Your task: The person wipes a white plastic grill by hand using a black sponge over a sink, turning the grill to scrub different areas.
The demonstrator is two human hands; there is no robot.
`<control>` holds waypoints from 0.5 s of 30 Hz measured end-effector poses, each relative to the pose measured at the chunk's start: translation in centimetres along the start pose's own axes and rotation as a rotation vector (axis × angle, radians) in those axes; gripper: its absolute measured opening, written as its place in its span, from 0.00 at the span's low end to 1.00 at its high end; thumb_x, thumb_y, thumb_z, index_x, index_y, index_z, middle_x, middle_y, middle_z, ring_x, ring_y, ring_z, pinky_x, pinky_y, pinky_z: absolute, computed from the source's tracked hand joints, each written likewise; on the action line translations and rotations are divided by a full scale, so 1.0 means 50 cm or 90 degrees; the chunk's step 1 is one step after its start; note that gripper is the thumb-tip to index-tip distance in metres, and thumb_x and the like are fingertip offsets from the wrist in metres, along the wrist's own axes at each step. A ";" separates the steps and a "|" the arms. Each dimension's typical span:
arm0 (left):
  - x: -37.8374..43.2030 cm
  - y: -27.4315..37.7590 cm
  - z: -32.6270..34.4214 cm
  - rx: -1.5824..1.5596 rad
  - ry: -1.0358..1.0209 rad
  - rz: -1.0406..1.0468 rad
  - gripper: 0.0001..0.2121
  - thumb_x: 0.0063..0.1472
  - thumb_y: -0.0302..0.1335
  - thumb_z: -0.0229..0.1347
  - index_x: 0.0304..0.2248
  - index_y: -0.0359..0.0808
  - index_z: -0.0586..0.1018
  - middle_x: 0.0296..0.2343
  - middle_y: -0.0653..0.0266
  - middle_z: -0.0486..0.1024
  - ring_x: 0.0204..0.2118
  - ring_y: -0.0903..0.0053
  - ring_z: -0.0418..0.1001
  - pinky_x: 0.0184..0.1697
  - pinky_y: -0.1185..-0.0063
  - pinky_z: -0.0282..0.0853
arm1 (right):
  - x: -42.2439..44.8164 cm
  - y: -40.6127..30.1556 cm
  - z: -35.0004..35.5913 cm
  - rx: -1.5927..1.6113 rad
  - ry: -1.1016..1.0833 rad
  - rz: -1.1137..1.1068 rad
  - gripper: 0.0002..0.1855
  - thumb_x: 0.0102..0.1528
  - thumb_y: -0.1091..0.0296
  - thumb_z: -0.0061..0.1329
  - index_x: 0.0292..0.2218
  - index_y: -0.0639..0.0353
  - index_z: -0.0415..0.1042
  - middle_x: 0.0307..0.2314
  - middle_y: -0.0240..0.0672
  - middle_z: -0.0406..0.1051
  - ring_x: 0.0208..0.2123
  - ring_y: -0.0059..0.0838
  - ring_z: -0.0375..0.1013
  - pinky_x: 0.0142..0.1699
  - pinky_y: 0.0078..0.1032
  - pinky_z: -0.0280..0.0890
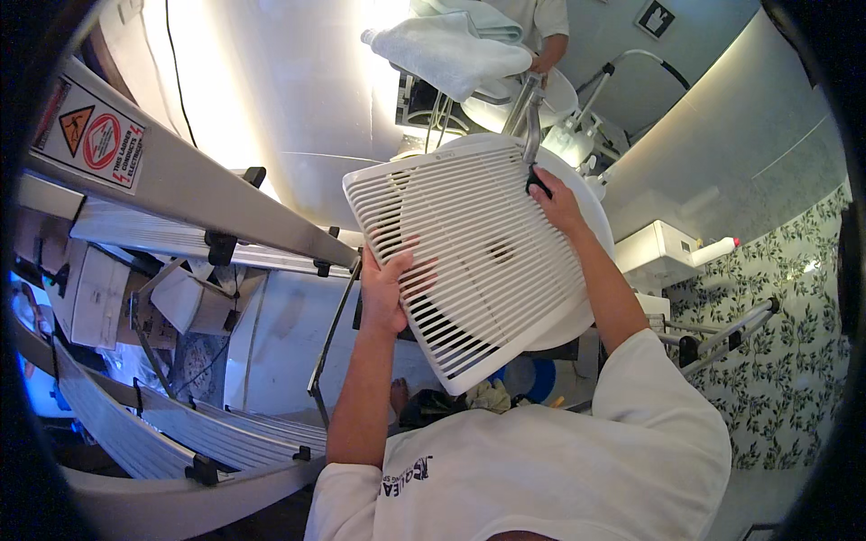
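Note:
A white plastic slatted grille (467, 270) is tilted over a round white washbasin (595, 270), whose drain shows between the slats. My left hand (385, 291) grips the grille's left edge, thumb on top and fingers partly seen through the slats. At the basin's far side stands a chrome faucet (532, 125) with a black end piece (539, 181). My right hand (558, 203) has its thumb and fingers closed around that black piece, above the grille's upper right part. Whether water runs is not visible.
An aluminium ladder (203, 196) bearing a warning label stands close on my left. Light towels (460, 51) lie beyond the basin, near soap bottles (575, 138). A mirror behind appears to reflect a person. A blue tub (534, 379) and a cloth (488, 397) are below; a white wall-mounted box (659, 253) is at right.

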State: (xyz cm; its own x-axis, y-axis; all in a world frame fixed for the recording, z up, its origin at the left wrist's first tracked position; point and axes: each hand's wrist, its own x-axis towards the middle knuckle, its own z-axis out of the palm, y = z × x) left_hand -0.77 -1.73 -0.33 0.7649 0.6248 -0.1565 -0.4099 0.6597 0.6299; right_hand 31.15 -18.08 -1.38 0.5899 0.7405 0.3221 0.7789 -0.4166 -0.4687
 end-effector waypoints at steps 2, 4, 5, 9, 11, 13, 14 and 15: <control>-0.006 0.007 0.014 0.017 0.011 -0.009 0.21 0.48 0.16 0.46 0.44 0.35 0.58 0.37 0.54 0.68 0.31 0.62 0.73 0.27 0.72 0.75 | -0.003 0.019 0.007 -0.024 -0.066 -0.078 0.25 0.53 0.56 0.39 0.50 0.57 0.57 0.47 0.45 0.58 0.50 0.46 0.56 0.54 0.33 0.51; -0.012 0.016 0.035 0.019 0.005 -0.018 0.21 0.48 0.16 0.46 0.44 0.35 0.58 0.37 0.54 0.68 0.31 0.62 0.73 0.27 0.72 0.75 | 0.012 0.039 0.025 -0.146 -0.072 -0.024 0.29 0.55 0.54 0.34 0.53 0.61 0.50 0.51 0.47 0.52 0.52 0.47 0.51 0.56 0.35 0.46; -0.016 0.022 0.039 0.021 0.008 -0.016 0.21 0.48 0.16 0.46 0.43 0.35 0.58 0.36 0.54 0.68 0.31 0.62 0.73 0.27 0.72 0.75 | 0.029 0.034 0.033 -0.143 -0.073 -0.022 0.29 0.55 0.54 0.34 0.53 0.61 0.50 0.51 0.47 0.52 0.52 0.47 0.51 0.56 0.35 0.46; -0.024 0.033 0.042 0.030 0.027 -0.005 0.21 0.48 0.16 0.46 0.43 0.35 0.58 0.36 0.53 0.68 0.31 0.62 0.73 0.27 0.72 0.75 | 0.075 -0.035 0.067 -0.097 -0.121 0.047 0.32 0.54 0.51 0.32 0.53 0.63 0.46 0.51 0.50 0.49 0.52 0.49 0.51 0.55 0.38 0.46; -0.023 0.029 0.031 0.025 0.014 -0.002 0.21 0.48 0.16 0.46 0.43 0.35 0.58 0.36 0.53 0.68 0.31 0.62 0.73 0.26 0.71 0.75 | 0.079 -0.047 0.076 -0.151 -0.095 0.097 0.32 0.54 0.50 0.33 0.52 0.63 0.46 0.49 0.51 0.52 0.50 0.50 0.54 0.54 0.39 0.47; -0.014 0.021 0.028 0.029 0.004 0.001 0.21 0.48 0.16 0.46 0.43 0.35 0.58 0.36 0.53 0.68 0.31 0.62 0.73 0.26 0.71 0.75 | 0.084 -0.035 0.080 -0.145 -0.004 0.082 0.29 0.52 0.52 0.38 0.50 0.60 0.53 0.43 0.49 0.61 0.43 0.48 0.62 0.49 0.38 0.55; -0.011 0.018 0.019 0.032 0.005 0.010 0.21 0.48 0.16 0.46 0.43 0.35 0.58 0.36 0.53 0.68 0.31 0.62 0.73 0.26 0.71 0.75 | 0.078 -0.048 0.083 -0.142 -0.010 0.080 0.29 0.52 0.52 0.38 0.50 0.60 0.53 0.43 0.49 0.61 0.43 0.48 0.62 0.49 0.38 0.55; -0.010 0.019 0.013 0.036 0.014 0.007 0.21 0.48 0.15 0.46 0.43 0.34 0.58 0.35 0.54 0.68 0.31 0.62 0.73 0.26 0.71 0.75 | 0.073 -0.074 0.077 -0.135 0.020 0.082 0.25 0.50 0.56 0.42 0.46 0.58 0.59 0.39 0.46 0.65 0.40 0.46 0.64 0.46 0.36 0.57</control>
State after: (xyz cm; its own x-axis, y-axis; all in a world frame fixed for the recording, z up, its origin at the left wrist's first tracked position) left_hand -1.22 -1.67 0.83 0.7489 0.6415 -0.1663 -0.3887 0.6285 0.6737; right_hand 29.59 -11.83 -1.63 0.6912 0.6586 0.2976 0.7219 -0.6109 -0.3249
